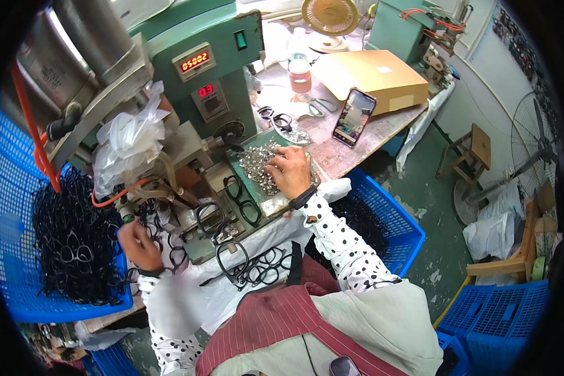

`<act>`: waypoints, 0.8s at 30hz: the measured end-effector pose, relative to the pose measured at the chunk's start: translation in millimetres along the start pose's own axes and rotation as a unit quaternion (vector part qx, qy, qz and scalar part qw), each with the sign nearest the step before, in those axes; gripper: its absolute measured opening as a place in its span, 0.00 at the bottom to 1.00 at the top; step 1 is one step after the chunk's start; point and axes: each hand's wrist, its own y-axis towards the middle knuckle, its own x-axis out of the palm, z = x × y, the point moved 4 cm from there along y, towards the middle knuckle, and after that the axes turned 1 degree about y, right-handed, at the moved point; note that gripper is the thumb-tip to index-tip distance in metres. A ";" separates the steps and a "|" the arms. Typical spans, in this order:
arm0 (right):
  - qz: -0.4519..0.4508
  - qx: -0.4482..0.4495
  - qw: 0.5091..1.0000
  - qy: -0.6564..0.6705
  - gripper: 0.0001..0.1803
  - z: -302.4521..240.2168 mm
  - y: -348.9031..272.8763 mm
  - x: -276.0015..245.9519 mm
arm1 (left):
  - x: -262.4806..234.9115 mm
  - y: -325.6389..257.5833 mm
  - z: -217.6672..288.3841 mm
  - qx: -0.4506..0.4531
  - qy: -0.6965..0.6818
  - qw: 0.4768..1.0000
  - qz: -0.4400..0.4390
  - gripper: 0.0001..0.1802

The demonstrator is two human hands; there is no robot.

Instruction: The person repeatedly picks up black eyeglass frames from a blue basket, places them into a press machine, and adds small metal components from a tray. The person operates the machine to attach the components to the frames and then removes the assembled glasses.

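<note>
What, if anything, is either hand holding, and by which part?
Right hand reaches into small metal parts; can't tell whether it pinches one. Left hand: can't tell; nothing visibly held.

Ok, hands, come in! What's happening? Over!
Right hand at small silvery parts. Left hand curled beside heaped black frames, grip unclear. Single black glasses frame between hands, not blocking right hand.

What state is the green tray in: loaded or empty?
Loaded: small shiny parts lie heaped in the green tray, with the right hand at the heap.
</note>
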 end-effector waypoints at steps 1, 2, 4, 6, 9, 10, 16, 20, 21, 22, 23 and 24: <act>0.006 -0.008 1.000 0.013 0.05 -2.6 1.2 0.8 | 1.6 -1.8 -41.2 -0.087 0.075 0.993 0.004 0.09; 0.013 -0.014 1.000 0.023 0.05 -4.2 1.4 -0.3 | 8.4 -5.1 -85.2 -0.100 0.166 0.981 -0.026 0.10; 0.016 -0.014 0.999 0.030 0.04 -5.9 2.4 -3.5 | 26.8 -22.1 -144.5 -0.194 0.305 0.917 -0.166 0.14; 0.012 -0.008 0.999 0.043 0.03 -6.3 4.0 -3.0 | 40.1 -40.1 -170.8 -0.238 0.352 0.872 -0.245 0.21; 0.025 0.016 0.999 0.042 0.02 -1.2 4.0 -6.9 | 64.9 -45.6 -197.6 -0.272 0.327 0.868 -0.258 0.26; 0.023 0.032 0.998 0.040 0.02 0.5 3.2 -6.8 | 68.1 -45.8 -211.5 -0.279 0.303 0.870 -0.269 0.25; 0.048 0.037 0.997 0.039 0.05 3.5 2.1 -8.7 | 37.6 -46.0 -181.1 -0.505 -0.147 0.819 -0.229 0.13; 0.047 0.039 0.997 0.051 0.05 -0.4 3.5 -4.4 | -25.8 -79.5 -136.7 -0.510 -0.358 0.781 0.035 0.09; 0.048 0.034 0.996 0.060 0.04 -6.5 6.0 -7.8 | -39.5 -104.2 -150.1 -0.537 -0.323 0.776 0.076 0.10; 0.050 0.029 0.996 0.069 0.04 -12.9 8.6 -11.7 | -49.0 -123.4 -159.9 -0.562 -0.286 0.768 0.117 0.12; 0.037 0.031 0.995 0.086 0.04 -22.5 11.9 -12.7 | -50.6 -142.1 -170.0 -0.477 -0.143 0.862 0.089 0.15; 0.028 0.018 0.992 0.125 0.04 -34.0 15.9 -12.7 | -45.5 -168.1 -180.7 -0.379 0.011 0.923 0.060 0.18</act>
